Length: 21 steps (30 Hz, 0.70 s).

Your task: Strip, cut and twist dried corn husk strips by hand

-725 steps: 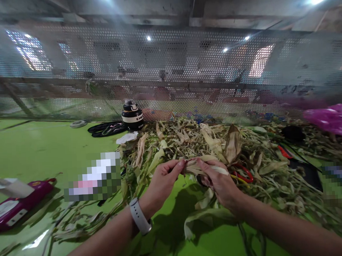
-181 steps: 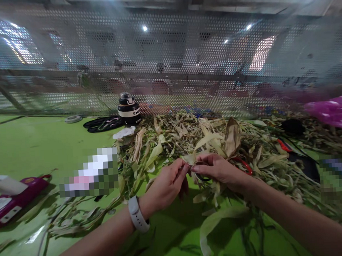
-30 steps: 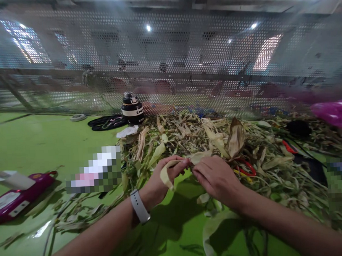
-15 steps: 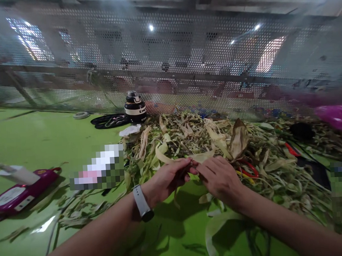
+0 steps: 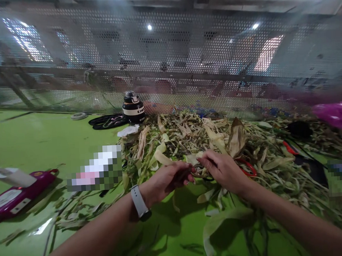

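Note:
My left hand point(image 5: 175, 177), with a watch on its wrist, is closed in a pinch at the middle of the view. A thin brownish strand point(image 5: 202, 176) runs from its fingertips toward my right hand point(image 5: 222, 170). That hand has its thumb and fingers pressed together on a pale dried husk strip point(image 5: 192, 158). Its lower fingers are partly hidden. Both hands are close together, just above the front edge of a heap of dried husks point(image 5: 185, 131). A wide pale husk point(image 5: 219, 225) lies curled on the green table point(image 5: 165, 239) below them.
A red looped handle point(image 5: 251, 170) pokes from the heap beside my right wrist. Left stand a purple power strip point(image 5: 22, 197) with a white plug and, farther back, a black bottle point(image 5: 133, 109). A perforated screen point(image 5: 167, 59) closes off the far side. A magenta bag point(image 5: 336, 113) sits right.
My right hand has shifted slightly up and away from my left, its thumb now showing on top. The thin strand between them has come into view. The left hand barely moved.

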Available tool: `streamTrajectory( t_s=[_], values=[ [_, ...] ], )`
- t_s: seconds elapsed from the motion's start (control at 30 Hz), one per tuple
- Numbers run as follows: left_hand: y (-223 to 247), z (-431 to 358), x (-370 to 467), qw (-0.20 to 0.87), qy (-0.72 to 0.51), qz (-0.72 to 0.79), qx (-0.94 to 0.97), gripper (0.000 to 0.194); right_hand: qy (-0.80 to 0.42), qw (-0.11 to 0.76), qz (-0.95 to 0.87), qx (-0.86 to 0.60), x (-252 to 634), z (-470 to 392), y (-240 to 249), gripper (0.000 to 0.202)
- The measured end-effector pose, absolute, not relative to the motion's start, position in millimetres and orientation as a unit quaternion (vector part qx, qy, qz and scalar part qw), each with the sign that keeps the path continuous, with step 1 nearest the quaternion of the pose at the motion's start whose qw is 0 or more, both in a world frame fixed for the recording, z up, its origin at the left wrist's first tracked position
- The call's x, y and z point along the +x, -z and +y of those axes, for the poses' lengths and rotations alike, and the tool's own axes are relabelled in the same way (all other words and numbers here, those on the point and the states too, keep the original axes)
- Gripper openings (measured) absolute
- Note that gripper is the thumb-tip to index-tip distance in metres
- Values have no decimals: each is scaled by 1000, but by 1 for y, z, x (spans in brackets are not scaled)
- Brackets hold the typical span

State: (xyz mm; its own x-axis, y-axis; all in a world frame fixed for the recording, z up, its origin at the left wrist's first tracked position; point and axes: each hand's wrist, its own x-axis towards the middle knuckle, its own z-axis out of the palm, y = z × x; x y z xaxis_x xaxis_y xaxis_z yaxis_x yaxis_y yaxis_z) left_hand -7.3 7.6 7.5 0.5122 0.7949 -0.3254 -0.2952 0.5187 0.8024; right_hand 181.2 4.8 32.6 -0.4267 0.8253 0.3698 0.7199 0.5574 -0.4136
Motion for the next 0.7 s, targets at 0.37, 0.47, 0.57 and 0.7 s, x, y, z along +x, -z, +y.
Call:
streamTrajectory(
  t_s=[0.37, 0.47, 0.57, 0.7],
  values=[
    [-12, -8, -1, 742, -250, 323, 532, 26, -191, 277, -856, -393, 176, -4, -41, 26],
    [-11, -11, 1, 754, -220, 296, 544, 21, -260, 282, -848, -365, 171, -8, -38, 19],
    [-11, -13, 2, 760, -198, 300, 542, 20, -308, 280, -840, -349, 169, -12, -42, 21],
    [-10, -17, 4, 755, -180, 306, 552, 18, -399, 233, -816, -347, 166, -14, -45, 35]
  ],
)
